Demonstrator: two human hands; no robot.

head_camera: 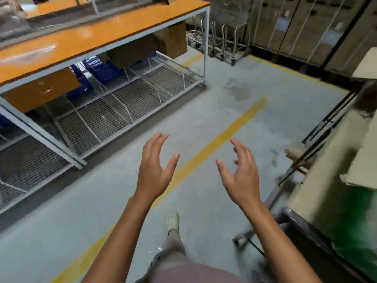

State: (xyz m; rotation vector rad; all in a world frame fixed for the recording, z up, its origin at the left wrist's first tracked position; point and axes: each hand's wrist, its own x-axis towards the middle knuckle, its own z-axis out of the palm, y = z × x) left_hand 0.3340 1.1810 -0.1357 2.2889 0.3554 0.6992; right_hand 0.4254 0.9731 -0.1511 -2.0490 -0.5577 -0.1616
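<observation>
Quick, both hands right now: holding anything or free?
Left hand: open, fingers relaxed and spread, holding nothing, raised over the floor.
Right hand: open, fingers loosely curved, holding nothing.

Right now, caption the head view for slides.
Open left hand and right hand over yellow floor line beside orange-topped workbench.

There is an open gap between the left hand (155, 170) and the right hand (241, 178). Below them and ahead of them is bare grey floor (204, 111), so there is room to go forward. Off to the left of the left hand stands the orange table (85, 37), with its white leg (40, 133) and wire shelf (122, 103) low down. Near the right hand, on its right, tall cardboard boxes (326, 164) block that side. Far ahead, metal trolleys (220, 43) stand in the way.
</observation>
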